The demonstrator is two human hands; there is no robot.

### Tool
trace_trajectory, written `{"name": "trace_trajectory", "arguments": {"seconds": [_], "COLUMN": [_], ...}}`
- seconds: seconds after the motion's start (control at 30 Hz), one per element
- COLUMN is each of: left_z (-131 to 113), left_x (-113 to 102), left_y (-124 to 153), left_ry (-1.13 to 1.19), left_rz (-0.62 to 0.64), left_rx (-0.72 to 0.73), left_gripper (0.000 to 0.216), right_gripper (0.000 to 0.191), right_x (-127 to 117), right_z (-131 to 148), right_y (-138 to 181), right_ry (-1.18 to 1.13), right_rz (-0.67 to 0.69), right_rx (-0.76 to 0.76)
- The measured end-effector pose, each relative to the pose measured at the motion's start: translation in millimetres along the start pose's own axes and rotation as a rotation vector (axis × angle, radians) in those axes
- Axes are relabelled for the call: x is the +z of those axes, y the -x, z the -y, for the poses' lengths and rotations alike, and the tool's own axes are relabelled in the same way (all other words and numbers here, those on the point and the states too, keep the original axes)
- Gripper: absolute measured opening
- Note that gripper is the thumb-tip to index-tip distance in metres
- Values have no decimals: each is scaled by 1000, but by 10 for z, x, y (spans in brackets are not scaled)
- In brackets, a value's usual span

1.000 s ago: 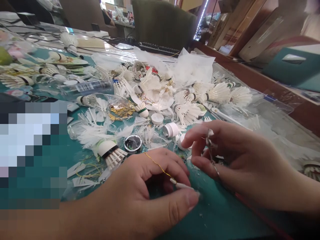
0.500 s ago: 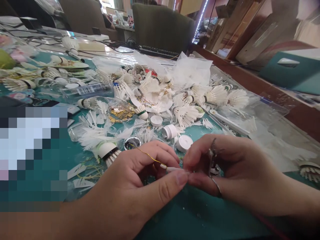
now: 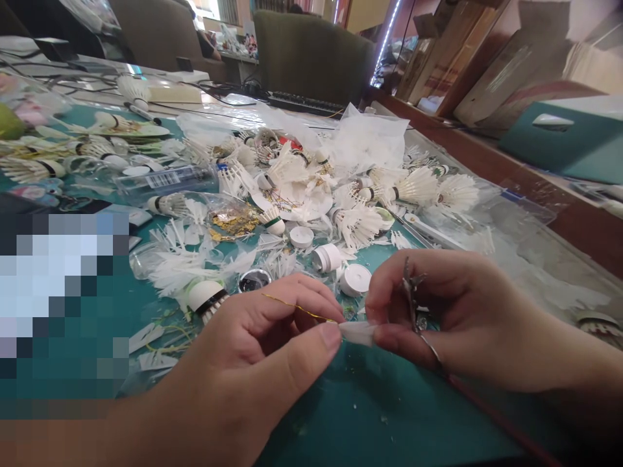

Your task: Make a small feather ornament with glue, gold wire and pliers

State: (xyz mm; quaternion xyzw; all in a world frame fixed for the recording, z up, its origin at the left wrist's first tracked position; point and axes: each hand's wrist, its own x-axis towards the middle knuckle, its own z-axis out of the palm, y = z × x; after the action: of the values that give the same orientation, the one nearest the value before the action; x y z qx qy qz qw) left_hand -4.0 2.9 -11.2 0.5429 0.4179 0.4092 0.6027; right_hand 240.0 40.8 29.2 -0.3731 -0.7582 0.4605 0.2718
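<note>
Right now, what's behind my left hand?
Behind your left hand are a shuttlecock and a dark-centred round item, each partly covered by it. Anything wholly hidden beneath the hand can't be seen.

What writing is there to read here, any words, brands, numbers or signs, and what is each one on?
No words, brands or numbers can be read.
Barcode label on the clear plastic package: stripes visible, any digits too small.
Black computer keyboard at the back: key markings too small to read.
Thin white translucent piece being held: no lettering visible.
</note>
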Motion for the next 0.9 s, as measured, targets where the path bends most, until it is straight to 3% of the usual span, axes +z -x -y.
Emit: {"name": "trace_trajectory", "arguments": {"seconds": [0.07,0.13,0.2,0.27,0.3,0.43,0.53,0.6,0.77,0.9], "left_z": [63,128,163,160,150,131,155,151,36,-20], "left_x": [-16,-31,-39,-33,-26,1,11,23,59,66], "left_y": [35,53,56,59,64,99,107,98,60,45], "left_ry": [51,24,-108,-306,-419,-701,-724,-709,-704,-706], "left_rz": [-48,-93,-198,-268,-276,-166,-172,-143,-66,-4], "left_rx": [-6,132,360,546,572,576,639,692,519,468], "left_gripper": [24,48,62,63,54,35,27,25,12,18], "right_gripper": [14,15,15,15,15,29,48,49,43,48], "right_x": [-8,-17,-30,-48,-57,-77,-56,-27,35,42], "right_z": [2,6,10,10,8,-15,-44,-62,-88,-81], "right_y": [-3,0,7,13,17,43,69,86,119,115], "right_ry": [-4,-2,19,61,89,193,199,189,263,255], "right_rz": [22,44,73,91,99,134,164,163,92,17], "right_rx": [11,8,11,9,3,-106,-195,-237,-309,-315]}}
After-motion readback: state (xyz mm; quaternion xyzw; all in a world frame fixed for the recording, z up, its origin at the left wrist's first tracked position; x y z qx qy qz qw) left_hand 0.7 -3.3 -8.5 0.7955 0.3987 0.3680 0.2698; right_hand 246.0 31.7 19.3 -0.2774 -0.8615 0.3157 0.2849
